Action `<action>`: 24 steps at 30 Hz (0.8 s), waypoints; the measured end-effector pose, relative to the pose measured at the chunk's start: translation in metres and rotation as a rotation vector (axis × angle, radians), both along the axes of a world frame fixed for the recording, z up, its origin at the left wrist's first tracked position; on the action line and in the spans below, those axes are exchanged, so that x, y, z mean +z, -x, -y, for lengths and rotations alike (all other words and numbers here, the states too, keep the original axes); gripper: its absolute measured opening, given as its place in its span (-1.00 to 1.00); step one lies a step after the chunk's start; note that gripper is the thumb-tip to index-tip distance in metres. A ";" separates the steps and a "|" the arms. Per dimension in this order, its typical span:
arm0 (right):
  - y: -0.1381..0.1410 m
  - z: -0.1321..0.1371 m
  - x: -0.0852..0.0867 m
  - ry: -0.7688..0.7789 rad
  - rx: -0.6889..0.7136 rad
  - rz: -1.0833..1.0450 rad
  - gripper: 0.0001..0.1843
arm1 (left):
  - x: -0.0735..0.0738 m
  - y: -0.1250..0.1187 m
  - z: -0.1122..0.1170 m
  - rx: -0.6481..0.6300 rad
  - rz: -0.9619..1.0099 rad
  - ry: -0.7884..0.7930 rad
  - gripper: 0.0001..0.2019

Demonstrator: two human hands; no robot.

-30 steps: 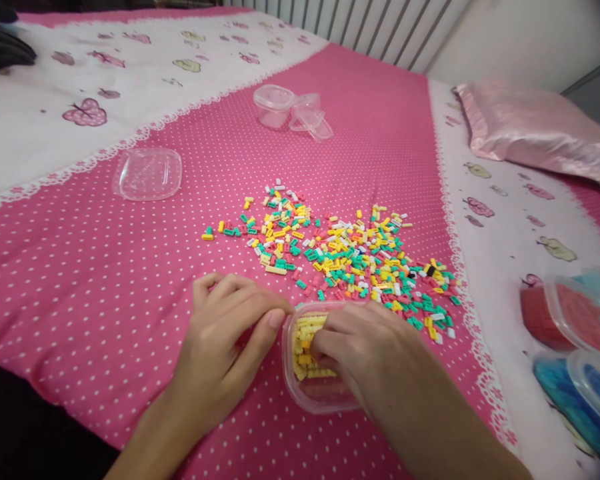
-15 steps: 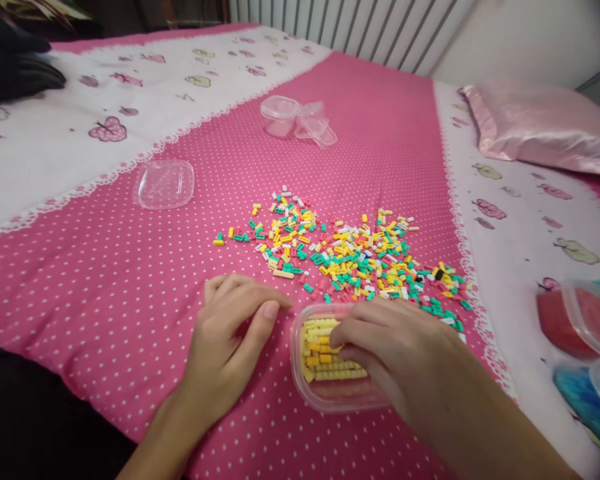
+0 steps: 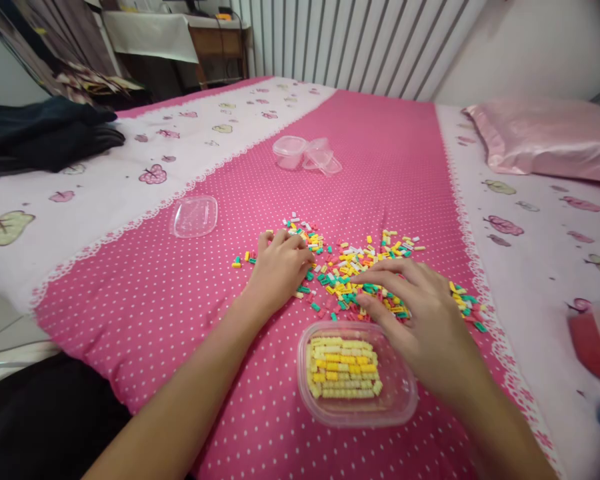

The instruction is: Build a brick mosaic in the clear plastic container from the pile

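Note:
A loose pile of small building bricks (image 3: 353, 267) in yellow, green, red and white lies on the pink dotted bedcover. My left hand (image 3: 283, 267) rests over the pile's left part, fingers bent down and somewhat apart; its fingertips are partly hidden. Over the right part hovers my right hand (image 3: 425, 310), thumb and fingers spread, with nothing visible between them. In front of the pile stands a clear plastic container (image 3: 397, 400). Rows of yellow and cream bricks (image 3: 347, 367) are packed along its left side. Neither hand touches the container.
A clear lid (image 3: 195, 217) lies at left. Farther back are a small clear tub (image 3: 290, 152) and other clear pieces (image 3: 323, 157). A pink pillow (image 3: 545, 140) is at right, dark clothing (image 3: 45, 133) at far left. A red-filled container (image 3: 593, 347) sits at the right edge.
My right hand has left the container and moved up over the pile, its fingers spreading. My left hand has reached forward onto the bricks. The view has tilted up.

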State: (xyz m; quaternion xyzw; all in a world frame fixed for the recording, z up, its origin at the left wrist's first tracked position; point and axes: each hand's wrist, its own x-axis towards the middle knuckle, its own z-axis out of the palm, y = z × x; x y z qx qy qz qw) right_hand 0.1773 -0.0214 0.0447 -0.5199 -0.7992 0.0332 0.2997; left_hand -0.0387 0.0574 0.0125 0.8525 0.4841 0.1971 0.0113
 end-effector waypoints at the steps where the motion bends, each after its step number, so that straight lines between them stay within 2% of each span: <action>1: 0.000 0.000 0.000 0.006 0.006 0.002 -0.82 | -0.001 -0.001 0.000 -0.001 -0.005 -0.002 -0.82; 8: 0.002 0.004 0.006 0.025 0.024 -0.025 -0.84 | 0.000 0.000 0.003 0.009 0.110 -0.039 -0.84; 12: 0.003 0.006 0.012 0.063 0.012 -0.100 -0.82 | 0.015 0.003 0.016 0.028 0.250 -0.087 -0.86; 14: 0.004 0.010 0.017 0.101 -0.001 -0.134 -0.81 | 0.027 0.005 0.030 -0.035 0.294 -0.079 -0.90; 18: 0.009 0.019 0.027 0.225 0.024 -0.199 -0.88 | 0.044 0.007 0.058 -0.303 0.364 0.060 -0.94; 21: 0.010 0.025 0.030 0.288 0.065 -0.197 -0.83 | 0.048 0.005 0.067 -0.340 0.382 0.110 -0.96; 24: 0.007 0.029 0.029 0.297 0.073 -0.118 -0.81 | 0.045 -0.001 0.069 -0.365 0.399 0.160 -0.96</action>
